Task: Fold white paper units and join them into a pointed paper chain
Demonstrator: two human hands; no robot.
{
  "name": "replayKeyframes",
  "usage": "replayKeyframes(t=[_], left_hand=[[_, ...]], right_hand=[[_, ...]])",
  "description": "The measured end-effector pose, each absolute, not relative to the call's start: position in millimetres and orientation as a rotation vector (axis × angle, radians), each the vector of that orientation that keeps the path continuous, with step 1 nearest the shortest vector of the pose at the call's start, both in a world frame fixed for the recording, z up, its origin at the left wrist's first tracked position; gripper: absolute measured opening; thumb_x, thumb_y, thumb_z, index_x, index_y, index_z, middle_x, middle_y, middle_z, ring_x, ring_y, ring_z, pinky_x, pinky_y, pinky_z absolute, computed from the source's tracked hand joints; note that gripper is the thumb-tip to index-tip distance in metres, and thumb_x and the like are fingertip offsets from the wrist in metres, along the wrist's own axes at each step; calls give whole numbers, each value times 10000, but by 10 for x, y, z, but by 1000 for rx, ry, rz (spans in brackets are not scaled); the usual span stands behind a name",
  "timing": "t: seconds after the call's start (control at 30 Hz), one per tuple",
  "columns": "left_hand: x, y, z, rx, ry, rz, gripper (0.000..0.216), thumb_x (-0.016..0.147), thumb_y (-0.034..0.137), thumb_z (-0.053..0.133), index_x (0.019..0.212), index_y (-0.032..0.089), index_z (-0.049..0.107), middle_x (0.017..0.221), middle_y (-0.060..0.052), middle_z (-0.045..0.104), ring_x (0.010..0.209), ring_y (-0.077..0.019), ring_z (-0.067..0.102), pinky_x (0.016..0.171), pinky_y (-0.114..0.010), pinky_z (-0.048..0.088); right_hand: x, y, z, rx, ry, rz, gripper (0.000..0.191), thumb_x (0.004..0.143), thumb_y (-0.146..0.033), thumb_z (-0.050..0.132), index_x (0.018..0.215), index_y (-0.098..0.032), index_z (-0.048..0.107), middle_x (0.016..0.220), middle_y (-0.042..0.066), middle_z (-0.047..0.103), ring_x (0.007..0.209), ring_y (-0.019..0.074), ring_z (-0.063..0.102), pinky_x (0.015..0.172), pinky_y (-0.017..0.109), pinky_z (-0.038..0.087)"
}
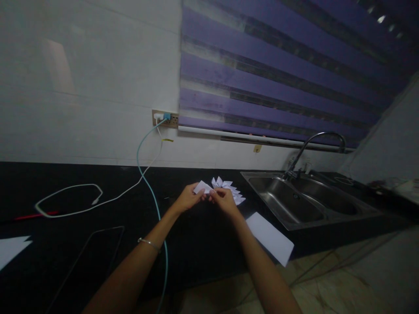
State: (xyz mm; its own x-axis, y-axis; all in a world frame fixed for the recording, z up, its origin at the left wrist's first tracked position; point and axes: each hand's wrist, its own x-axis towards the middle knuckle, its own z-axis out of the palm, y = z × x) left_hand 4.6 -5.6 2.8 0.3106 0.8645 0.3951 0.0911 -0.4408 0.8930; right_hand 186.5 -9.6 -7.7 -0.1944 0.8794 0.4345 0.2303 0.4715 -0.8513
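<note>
Between my two hands is a small folded piece of white paper (202,187), held just above the dark countertop. My left hand (189,197) pinches its left side, thumb on top. The fingers of my right hand (224,199) close on its right edge and cover part of it. Right behind my right hand lies a group of several pointed folded paper pieces (234,190), partly hidden by that hand. A flat white paper sheet (271,237) rests to the right of my right forearm, near the counter's front edge.
A double steel sink (288,205) with a curved faucet (306,146) is on the right. A teal cable (152,192) runs from the wall outlet (165,118) under my left forearm. A white cable (108,201) loops at left, near more white paper (13,248).
</note>
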Motion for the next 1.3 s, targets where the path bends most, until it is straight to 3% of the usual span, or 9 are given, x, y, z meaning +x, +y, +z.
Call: replayKeyframes(t=[0.57, 0.77, 0.97, 1.3], left_hand=[[51, -105, 71, 1558, 785, 1148, 377, 740, 478, 648, 774, 104, 607, 567, -12, 594, 423, -72, 483, 407, -182, 341], [58, -113, 67, 1784, 848, 1007, 549, 844, 575, 440, 546, 126, 541, 396, 38, 417, 372, -61, 373, 427, -195, 282], [37, -96, 88, 1870, 712, 955, 668, 897, 606, 201, 472, 158, 455, 424, 14, 412, 402, -81, 368, 466, -219, 310], [1, -60, 20, 1946, 867, 1032, 629, 877, 612, 295, 468, 157, 441, 400, 28, 396, 377, -72, 344, 440, -216, 278]], right_hand=[[1836, -171, 17, -902, -1640, 778, 377, 828, -435, 567, 598, -147, 648, 555, 13, 576, 524, 121, 495, 519, 233, 349], [1803, -194, 27, -887, -1609, 788, 389, 819, -453, 565, 594, -148, 651, 541, 12, 565, 518, 120, 483, 521, 239, 354], [1821, -182, 39, -883, -1557, 830, 368, 802, -456, 584, 608, -153, 663, 545, 18, 564, 509, 124, 475, 505, 244, 353], [1855, -126, -60, -925, -1660, 927, 298, 793, -404, 591, 651, -149, 652, 536, 5, 555, 497, 105, 454, 486, 221, 317]])
